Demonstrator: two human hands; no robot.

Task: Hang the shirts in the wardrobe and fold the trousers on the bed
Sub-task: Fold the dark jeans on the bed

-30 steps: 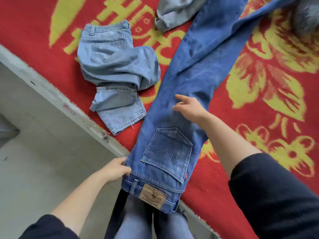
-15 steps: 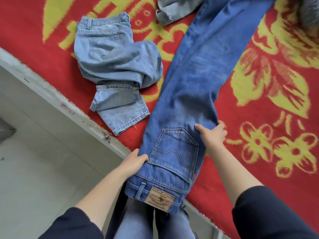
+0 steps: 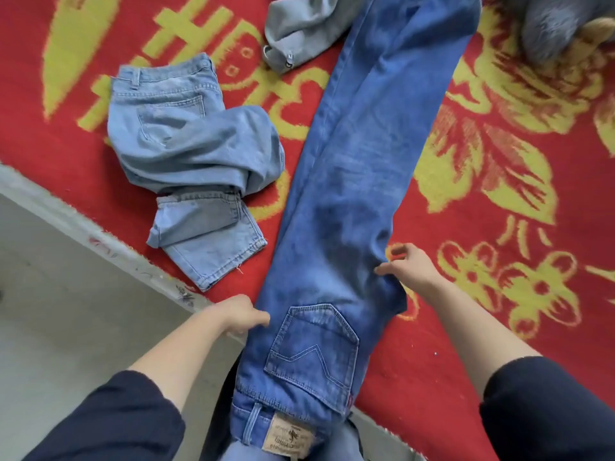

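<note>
Dark blue jeans (image 3: 359,181) lie lengthwise on the red and yellow bed cover (image 3: 499,327), one leg on the other, back pocket up. The waistband with its leather patch hangs over the bed's near edge against my legs. My left hand (image 3: 241,314) grips the jeans' left edge beside the pocket, fingers curled. My right hand (image 3: 411,271) rests at the jeans' right edge above the pocket, thumb on the denim and fingers loosely lifted. Light blue jeans (image 3: 186,151) lie roughly folded to the left.
A grey garment (image 3: 299,28) lies at the top, next to the dark jeans' legs. A grey furry thing (image 3: 552,24) sits at the top right corner. The bed's pale edge (image 3: 109,251) runs diagonally at the left, with grey floor (image 3: 50,327) below.
My right hand went from the middle of the dark jeans to their right edge and loosened. My left hand shifted up the left edge. The jeans slid a little toward me.
</note>
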